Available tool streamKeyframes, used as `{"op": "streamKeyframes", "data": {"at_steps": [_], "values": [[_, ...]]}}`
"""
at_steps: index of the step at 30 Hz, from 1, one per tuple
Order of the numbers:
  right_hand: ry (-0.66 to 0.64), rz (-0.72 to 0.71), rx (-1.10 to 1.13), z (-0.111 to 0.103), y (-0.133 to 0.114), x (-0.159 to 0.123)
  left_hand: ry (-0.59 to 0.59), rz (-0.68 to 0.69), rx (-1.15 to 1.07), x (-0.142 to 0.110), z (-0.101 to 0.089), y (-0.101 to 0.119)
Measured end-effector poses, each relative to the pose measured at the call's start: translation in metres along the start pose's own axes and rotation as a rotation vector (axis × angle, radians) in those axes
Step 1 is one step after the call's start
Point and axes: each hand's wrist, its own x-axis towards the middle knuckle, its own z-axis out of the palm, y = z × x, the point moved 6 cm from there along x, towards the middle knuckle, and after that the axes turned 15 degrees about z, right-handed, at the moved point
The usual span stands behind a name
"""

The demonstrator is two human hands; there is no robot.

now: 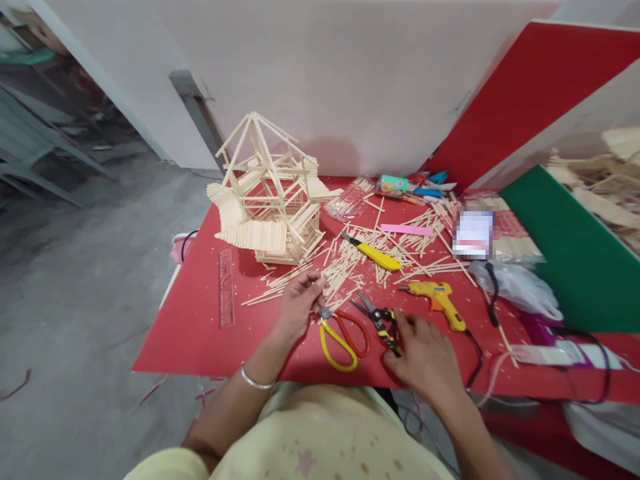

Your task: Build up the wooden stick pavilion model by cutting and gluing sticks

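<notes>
My left hand (300, 303) is closed in a pinch just above the loose sticks; whatever sits between its fingertips is too small to make out. Beside it on the red table lie scissors (344, 343) with one yellow and one red handle loop, their blades partly hidden by that hand. My right hand (425, 350) has its thumb and fingers around the black-and-yellow handles of pliers (381, 320), whose jaws point away from me. Behind my left hand stands a pagoda-like model (270, 200) built of thin wooden sticks, with an open frame roof on top.
Many loose sticks (345, 263) cover the table's middle, with a yellow utility knife (377, 255) and pink strip (406, 230) on them. A yellow glue gun (440, 300) with a cord lies right. Further right are a phone (474, 235), plastic bag (520, 290) and green board (575, 253). A clear ruler (227, 290) lies left.
</notes>
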Motion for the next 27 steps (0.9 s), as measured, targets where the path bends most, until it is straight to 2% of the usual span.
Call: {"op": "streamKeyframes", "data": {"at_steps": [4,8,11,15,18,21,23,25,27], "values": [[0.007,-0.056,0.014,0.007,0.004,0.007,0.034,0.005,0.014,-0.005,-0.008,0.000],[0.027,-0.072,0.027,0.000,0.000,0.008,0.063,0.016,-0.002,-0.006,-0.007,0.008],[0.023,-0.034,0.069,-0.005,-0.004,0.006,0.101,0.039,-0.030,-0.004,-0.005,0.018],[-0.052,0.103,0.238,-0.009,-0.001,0.007,0.117,0.053,-0.058,0.000,-0.008,0.024],[-0.219,0.144,0.629,-0.018,-0.008,0.011,0.114,0.057,-0.069,0.001,-0.012,0.023],[-0.564,0.076,1.158,-0.033,-0.039,0.011,0.099,0.082,-0.059,0.000,-0.012,0.024],[-0.815,-0.017,1.379,-0.043,-0.068,0.006,0.081,0.087,-0.023,-0.002,-0.009,0.026],[-0.903,-0.095,1.427,-0.046,-0.088,0.001,0.073,0.086,0.022,-0.005,-0.008,0.028],[-0.831,-0.141,1.380,-0.043,-0.093,0.000,0.078,0.093,0.054,-0.007,-0.009,0.031]]}}
